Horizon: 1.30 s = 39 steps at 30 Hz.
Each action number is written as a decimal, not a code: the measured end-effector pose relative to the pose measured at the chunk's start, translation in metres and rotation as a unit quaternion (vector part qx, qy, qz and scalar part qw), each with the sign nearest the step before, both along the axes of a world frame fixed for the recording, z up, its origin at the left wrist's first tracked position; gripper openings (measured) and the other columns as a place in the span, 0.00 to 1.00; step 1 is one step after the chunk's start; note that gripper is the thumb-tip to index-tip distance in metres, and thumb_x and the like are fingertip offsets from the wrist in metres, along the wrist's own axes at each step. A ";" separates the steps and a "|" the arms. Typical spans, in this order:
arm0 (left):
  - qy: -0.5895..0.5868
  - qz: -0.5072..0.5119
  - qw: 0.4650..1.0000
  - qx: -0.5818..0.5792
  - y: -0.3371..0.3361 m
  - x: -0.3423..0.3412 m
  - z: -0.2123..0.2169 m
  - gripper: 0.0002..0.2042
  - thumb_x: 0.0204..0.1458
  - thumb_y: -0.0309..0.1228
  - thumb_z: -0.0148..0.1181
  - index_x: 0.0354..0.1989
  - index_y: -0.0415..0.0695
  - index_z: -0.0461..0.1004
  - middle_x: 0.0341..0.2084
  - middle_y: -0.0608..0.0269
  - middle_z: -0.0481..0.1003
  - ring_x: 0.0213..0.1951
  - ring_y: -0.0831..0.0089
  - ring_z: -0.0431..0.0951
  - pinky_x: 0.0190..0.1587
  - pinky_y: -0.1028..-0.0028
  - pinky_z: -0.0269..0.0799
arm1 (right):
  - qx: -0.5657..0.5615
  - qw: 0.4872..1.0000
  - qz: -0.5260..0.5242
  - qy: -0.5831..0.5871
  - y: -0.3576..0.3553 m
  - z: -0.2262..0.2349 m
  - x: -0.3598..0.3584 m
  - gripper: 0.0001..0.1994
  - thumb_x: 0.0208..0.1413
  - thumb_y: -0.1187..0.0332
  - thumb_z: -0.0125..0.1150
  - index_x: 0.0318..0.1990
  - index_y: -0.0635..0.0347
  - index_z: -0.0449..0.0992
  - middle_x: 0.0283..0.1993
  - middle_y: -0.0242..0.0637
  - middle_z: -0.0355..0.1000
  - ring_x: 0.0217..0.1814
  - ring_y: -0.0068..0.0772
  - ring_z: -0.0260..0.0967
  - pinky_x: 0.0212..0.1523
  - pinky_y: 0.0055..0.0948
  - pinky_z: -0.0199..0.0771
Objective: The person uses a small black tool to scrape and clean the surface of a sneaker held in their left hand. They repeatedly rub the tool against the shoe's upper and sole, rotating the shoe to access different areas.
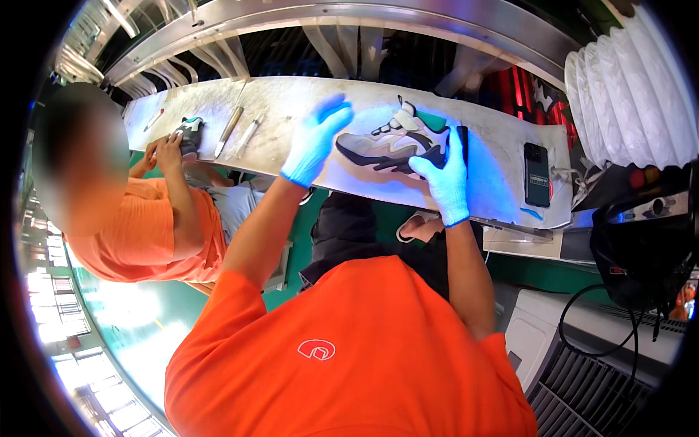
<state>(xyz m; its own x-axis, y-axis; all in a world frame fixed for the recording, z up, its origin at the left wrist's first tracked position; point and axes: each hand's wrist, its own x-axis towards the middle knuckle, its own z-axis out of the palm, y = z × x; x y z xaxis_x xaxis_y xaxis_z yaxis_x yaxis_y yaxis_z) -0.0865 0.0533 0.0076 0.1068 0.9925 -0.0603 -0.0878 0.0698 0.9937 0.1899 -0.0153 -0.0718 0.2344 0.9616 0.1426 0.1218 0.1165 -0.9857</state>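
My right hand (445, 180), in a white glove lit blue, grips the heel end of a sneaker (393, 149). The shoe lies on its side with its toe to the left. It has grey, white and black panels, a green lining and a pull loop at the top. Beside my right fingers stands a dark narrow bar (464, 146); I cannot tell whether the hand touches it. Left of the toe, my gloved left hand (314, 142) is raised off the shoe, fingers stretched out, slightly blurred and holding nothing.
On the long pale workbench (284, 109) lie a knife-like tool (229, 131), a white pen-like tool (247, 137) and, at right, a black phone (536, 175). A co-worker in orange (156, 233) handles another shoe (191, 135) at left. A white ribbed duct (630, 91) hangs at right.
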 end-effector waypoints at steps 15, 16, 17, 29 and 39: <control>0.504 -0.214 0.823 0.153 -0.020 0.043 0.021 0.55 0.37 0.61 0.83 0.72 0.36 0.73 0.63 0.38 0.80 0.63 0.41 0.81 0.66 0.54 0.77 | 0.001 0.999 0.025 0.029 -0.017 0.014 -0.007 0.59 0.47 0.73 0.84 0.85 0.70 0.51 0.81 0.54 0.62 0.83 0.48 0.61 0.82 0.43 0.63; 0.507 -0.226 0.823 0.121 -0.018 0.052 0.023 0.55 0.37 0.61 0.83 0.72 0.36 0.73 0.59 0.39 0.82 0.60 0.41 0.83 0.63 0.53 0.79 | -0.002 0.999 0.024 0.045 -0.019 0.016 -0.010 0.58 0.48 0.73 0.83 0.85 0.70 0.51 0.81 0.54 0.62 0.82 0.48 0.61 0.82 0.43 0.63; 0.510 -0.216 0.825 0.111 -0.017 0.056 0.023 0.55 0.36 0.62 0.83 0.71 0.36 0.74 0.57 0.40 0.83 0.57 0.42 0.85 0.61 0.53 0.81 | -0.005 0.998 0.024 0.062 -0.021 0.020 -0.012 0.57 0.48 0.73 0.83 0.84 0.70 0.51 0.81 0.55 0.62 0.82 0.48 0.62 0.82 0.44 0.63; 0.466 -0.104 0.868 0.137 -0.012 0.066 0.012 0.38 0.49 0.62 0.78 0.62 0.47 0.83 0.47 0.51 0.88 0.48 0.51 0.89 0.53 0.58 0.84 | 0.035 0.966 -0.257 0.001 -0.001 0.019 0.025 0.24 0.74 0.62 0.67 0.69 0.69 0.77 0.66 0.49 0.80 0.64 0.44 0.80 0.66 0.41 0.78; 0.575 -0.128 0.727 0.352 -0.021 0.069 0.012 0.51 0.42 0.53 0.82 0.76 0.42 0.68 0.63 0.42 0.79 0.62 0.43 0.81 0.66 0.54 0.78 | 0.015 0.956 -0.193 -0.221 0.001 -0.017 0.057 0.23 0.63 0.60 0.76 0.60 0.62 0.81 0.45 0.49 0.85 0.45 0.47 0.85 0.48 0.45 0.82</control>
